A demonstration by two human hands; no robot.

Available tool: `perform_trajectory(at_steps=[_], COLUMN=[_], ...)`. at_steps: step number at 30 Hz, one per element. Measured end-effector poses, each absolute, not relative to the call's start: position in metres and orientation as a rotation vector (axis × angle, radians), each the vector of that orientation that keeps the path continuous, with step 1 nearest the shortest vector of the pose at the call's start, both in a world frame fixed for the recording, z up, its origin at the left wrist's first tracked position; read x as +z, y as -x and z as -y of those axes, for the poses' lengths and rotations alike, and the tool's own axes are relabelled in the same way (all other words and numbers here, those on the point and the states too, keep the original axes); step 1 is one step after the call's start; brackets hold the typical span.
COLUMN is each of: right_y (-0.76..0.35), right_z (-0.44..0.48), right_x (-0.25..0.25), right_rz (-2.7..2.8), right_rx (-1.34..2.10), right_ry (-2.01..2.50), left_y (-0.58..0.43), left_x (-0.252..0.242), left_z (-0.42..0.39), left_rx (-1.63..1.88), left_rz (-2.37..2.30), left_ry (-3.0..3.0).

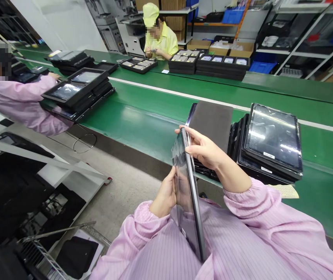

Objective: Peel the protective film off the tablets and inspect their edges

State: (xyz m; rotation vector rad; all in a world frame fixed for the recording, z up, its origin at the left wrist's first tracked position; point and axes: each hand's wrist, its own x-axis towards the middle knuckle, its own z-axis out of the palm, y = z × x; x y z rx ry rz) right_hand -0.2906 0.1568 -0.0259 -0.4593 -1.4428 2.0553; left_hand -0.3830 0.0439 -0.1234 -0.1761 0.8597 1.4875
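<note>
Fingers (pixel 194 134) of the bare left hand (pixel 166 196) and right hand (pixel 205 151) grasp a thin, glossy black tablet (pixel 187 196), steeply tilted beside the long green bench (pixel 148 120); a loosened hold on its slick surface could drop it onto the grey floor (pixel 135 173).

Tablet (pixel 190 200): glossy, glass-like face is edged in smooth, metal-like trim | stacked tablets (pixel 273 134): mirror-like gloss is shown | pad (pixel 213 120): matt, foam-like surface is seen | bench (pixel 143 120): smooth, plastic-looking top is lit to a sheen | trays (pixel 89 92): matt, plastic-looking walls are seen | shirt (pixel 227 237): thin, matt cloth is creased
</note>
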Motion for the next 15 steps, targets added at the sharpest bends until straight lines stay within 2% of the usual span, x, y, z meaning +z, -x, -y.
perform_trajectory(at_steps=[8, 15], right_y=[0.283, 0.278], right_z=[-0.13, -0.106], right_x=[-0.029, -0.019], right_rz=[1.586, 0.868], right_rx=[1.943, 2.199], right_ry=[0.675, 0.757], left_y=[0.401, 0.451], left_x=[-0.111, -0.082], left_z=[-0.047, -0.002], left_rx=[1.585, 1.741], left_rz=[-0.946, -1.262], left_ry=[0.219, -0.087])
